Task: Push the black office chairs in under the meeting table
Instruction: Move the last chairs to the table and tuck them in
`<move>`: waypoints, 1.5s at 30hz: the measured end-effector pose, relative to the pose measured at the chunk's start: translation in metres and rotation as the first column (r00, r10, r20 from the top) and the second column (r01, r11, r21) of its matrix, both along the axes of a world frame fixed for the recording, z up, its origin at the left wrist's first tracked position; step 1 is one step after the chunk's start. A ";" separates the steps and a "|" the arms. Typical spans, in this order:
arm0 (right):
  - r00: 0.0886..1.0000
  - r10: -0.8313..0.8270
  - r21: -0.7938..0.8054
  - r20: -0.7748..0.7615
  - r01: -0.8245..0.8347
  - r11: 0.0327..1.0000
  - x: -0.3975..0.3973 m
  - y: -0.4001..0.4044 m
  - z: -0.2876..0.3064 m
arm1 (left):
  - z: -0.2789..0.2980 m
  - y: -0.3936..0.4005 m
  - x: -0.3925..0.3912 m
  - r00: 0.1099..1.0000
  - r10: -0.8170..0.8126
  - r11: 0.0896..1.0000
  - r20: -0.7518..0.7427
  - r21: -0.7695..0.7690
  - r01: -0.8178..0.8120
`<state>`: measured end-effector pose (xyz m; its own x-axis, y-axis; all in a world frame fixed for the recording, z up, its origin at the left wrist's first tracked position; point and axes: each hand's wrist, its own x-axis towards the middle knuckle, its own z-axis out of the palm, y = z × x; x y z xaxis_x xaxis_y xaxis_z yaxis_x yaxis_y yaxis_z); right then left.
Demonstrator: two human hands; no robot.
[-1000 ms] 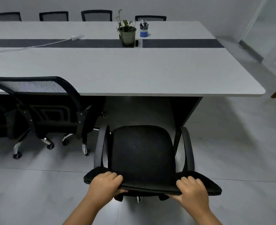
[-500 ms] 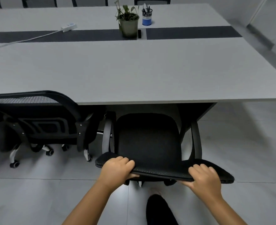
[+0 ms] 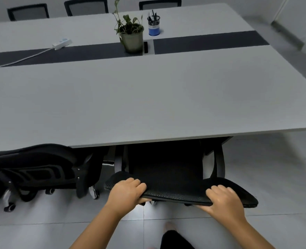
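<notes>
A black office chair [image 3: 173, 189] stands right in front of me with its seat partly under the near edge of the grey meeting table [image 3: 148, 105]. My left hand [image 3: 126, 192] grips the top of its mesh backrest on the left. My right hand [image 3: 224, 199] grips the same backrest top on the right. The front of the seat and the armrests' far ends are hidden under the tabletop. A second black chair [image 3: 40, 169] stands to the left, its seat under the table and its backrest at the edge.
On the table's dark middle strip stand a potted plant [image 3: 130, 33], a blue pen holder [image 3: 154, 26] and a white power strip [image 3: 62, 43] with its cable. Three more chair backs [image 3: 86, 6] show along the far side. My foot [image 3: 170, 229] is on the tiled floor.
The chair in my hands has rolled forward, its seat going further under the table edge. I have stepped closer, so the table fills more of the view.
</notes>
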<state>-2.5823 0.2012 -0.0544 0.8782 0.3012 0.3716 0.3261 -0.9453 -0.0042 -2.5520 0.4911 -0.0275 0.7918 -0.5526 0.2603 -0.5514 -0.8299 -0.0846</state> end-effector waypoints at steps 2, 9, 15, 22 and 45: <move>1.000 -0.015 -0.003 0.001 0.015 1.000 0.001 -0.004 0.002 | 0.001 -0.005 0.008 1.000 -0.026 1.000 -0.009 0.013 0.026; 0.995 -0.060 0.011 0.074 0.059 0.998 0.034 -0.045 0.013 | -0.003 -0.052 0.037 0.997 -0.070 0.995 0.023 -0.071 0.071; 0.992 -0.041 -0.022 0.122 0.044 0.999 0.064 -0.075 0.010 | -0.009 -0.081 0.056 0.998 -0.046 0.994 0.033 -0.100 0.050; 0.994 0.034 -0.008 0.102 -0.033 0.999 0.113 -0.117 0.012 | -0.014 -0.123 0.076 0.997 0.034 0.986 0.068 -0.164 -0.023; 0.998 0.069 0.055 -0.007 -0.069 0.996 0.161 -0.117 0.012 | -0.004 -0.128 0.119 0.989 0.145 0.989 -0.010 -0.041 -0.145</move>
